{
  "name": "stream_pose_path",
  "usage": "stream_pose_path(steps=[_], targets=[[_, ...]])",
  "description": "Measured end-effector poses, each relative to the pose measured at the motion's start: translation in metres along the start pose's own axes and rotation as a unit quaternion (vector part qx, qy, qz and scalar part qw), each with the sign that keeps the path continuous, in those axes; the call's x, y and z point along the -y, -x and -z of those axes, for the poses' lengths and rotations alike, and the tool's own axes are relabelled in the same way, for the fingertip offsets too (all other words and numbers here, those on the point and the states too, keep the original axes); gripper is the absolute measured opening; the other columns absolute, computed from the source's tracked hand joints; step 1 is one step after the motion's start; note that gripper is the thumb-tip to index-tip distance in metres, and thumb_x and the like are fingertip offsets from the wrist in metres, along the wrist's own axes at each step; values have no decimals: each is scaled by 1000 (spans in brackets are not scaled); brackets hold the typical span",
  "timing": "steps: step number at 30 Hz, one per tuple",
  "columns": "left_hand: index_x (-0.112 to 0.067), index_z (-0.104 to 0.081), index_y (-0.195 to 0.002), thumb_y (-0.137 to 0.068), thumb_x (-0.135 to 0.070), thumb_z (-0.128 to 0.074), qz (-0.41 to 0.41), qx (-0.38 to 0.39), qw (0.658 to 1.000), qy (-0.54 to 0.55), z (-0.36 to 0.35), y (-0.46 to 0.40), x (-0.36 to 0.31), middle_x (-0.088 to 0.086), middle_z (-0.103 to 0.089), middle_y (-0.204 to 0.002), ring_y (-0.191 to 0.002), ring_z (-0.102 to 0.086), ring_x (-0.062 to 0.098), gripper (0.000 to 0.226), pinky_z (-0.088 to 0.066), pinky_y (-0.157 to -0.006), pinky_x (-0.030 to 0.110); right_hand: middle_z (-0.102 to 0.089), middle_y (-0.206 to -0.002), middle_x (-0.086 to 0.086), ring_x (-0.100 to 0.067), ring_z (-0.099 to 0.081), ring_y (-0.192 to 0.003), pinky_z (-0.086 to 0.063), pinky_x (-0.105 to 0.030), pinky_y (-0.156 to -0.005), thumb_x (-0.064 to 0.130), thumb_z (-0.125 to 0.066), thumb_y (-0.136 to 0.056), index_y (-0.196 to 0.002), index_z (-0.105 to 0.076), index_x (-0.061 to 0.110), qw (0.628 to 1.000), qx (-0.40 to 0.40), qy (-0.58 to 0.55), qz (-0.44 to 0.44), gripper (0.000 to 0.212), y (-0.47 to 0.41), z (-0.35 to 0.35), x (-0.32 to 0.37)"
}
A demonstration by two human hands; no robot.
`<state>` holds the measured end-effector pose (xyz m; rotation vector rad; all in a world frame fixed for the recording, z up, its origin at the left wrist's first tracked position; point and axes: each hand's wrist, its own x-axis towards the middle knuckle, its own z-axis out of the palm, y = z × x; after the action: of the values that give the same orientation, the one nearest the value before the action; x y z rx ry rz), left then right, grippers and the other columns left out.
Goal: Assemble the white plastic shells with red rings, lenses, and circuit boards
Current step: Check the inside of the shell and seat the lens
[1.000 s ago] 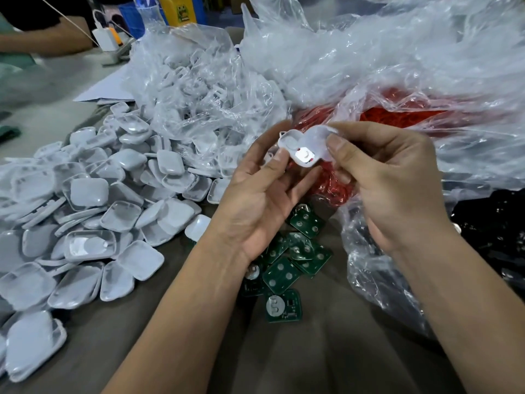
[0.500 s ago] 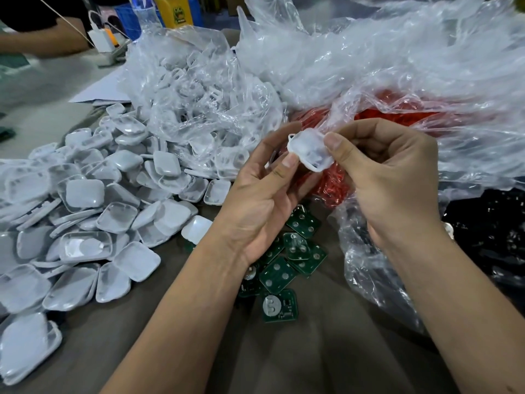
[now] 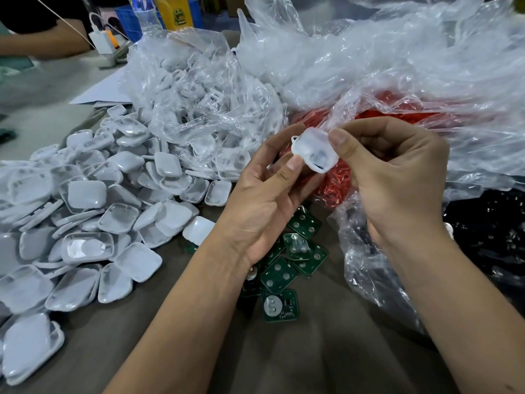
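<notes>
A small white plastic shell point(image 3: 316, 153) is held up above the table between both hands, its smooth outer side facing me. My left hand point(image 3: 264, 200) pinches its left edge with thumb and fingers. My right hand point(image 3: 395, 177) grips its right side, thumb on top. Below the hands lies a cluster of green circuit boards point(image 3: 287, 268). A clear bag of red rings point(image 3: 335, 183) sits just behind the shell. A heap of white shells point(image 3: 85, 217) covers the table on the left.
Clear plastic bags with more white parts point(image 3: 204, 103) pile up at the back. A bag of dark parts point(image 3: 488, 231) lies at the right. Another person's arm point(image 3: 48, 44), a charger and bottles are at the far left back. Brown tabletop point(image 3: 312, 359) shows in front.
The shell has been turned over: one second ago its open inside with a red ring showed, now its closed outer side faces me. Both hands kept hold of it.
</notes>
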<state>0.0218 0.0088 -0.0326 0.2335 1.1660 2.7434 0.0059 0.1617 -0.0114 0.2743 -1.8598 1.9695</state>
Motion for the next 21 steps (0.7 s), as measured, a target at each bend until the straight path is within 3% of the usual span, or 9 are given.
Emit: stream_pose_path(steps=[6, 9, 12, 14, 21], targets=[[-17, -62, -128, -95, -3, -60, 0, 2, 1000, 10, 1, -1, 2, 8, -71, -127, -119, -67, 22, 37, -56, -99, 37, -73, -67, 7, -1, -60, -53, -46, -13, -53, 10, -86, -81, -85, -78, 14, 994, 1, -104, -37, 9, 0, 0, 2], [-17, -62, -128, -98, 0, -56, -1, 8, 1000, 11, 2, -1, 2, 6, -72, -124, -117, -68, 20, 35, -56, -99, 36, -77, -72, 2, -3, -64, -54, -48, -15, -52, 12, -88, -81, -84, -80, 17, 997, 6, -68, -25, 10, 0, -1, 1], [-17, -64, -128, -99, 1, -55, 0, 10, 1000, 18, 2, -1, 2, 6, -72, -123, -116, -68, 20, 34, -56, -98, 35, -79, -79, 1, -18, -75, -68, -62, -35, -64, 20, -90, -80, -82, -80, 25, 1000, -8, -7, 2, 11, 0, -2, -3], [-17, -64, -126, -96, -1, -59, -4, 11, 1000, 21, 2, -1, 2, 6, -72, -123, -115, -68, 19, 35, -57, -97, 35, -79, -80, 1, -22, -76, -71, -65, -41, -68, 25, -91, -80, -83, -79, 24, 999, -16, 27, 15, 12, 0, -3, -5], [-16, -63, -129, -95, 0, -58, -8, 7, 1000, 10, 2, 0, 3, 8, -72, -124, -116, -68, 18, 38, -54, -104, 37, -77, -77, 5, -15, -75, -68, -63, -34, -60, 18, -89, -81, -87, -77, 19, 993, -10, 109, 45, 14, 2, -3, -5]])
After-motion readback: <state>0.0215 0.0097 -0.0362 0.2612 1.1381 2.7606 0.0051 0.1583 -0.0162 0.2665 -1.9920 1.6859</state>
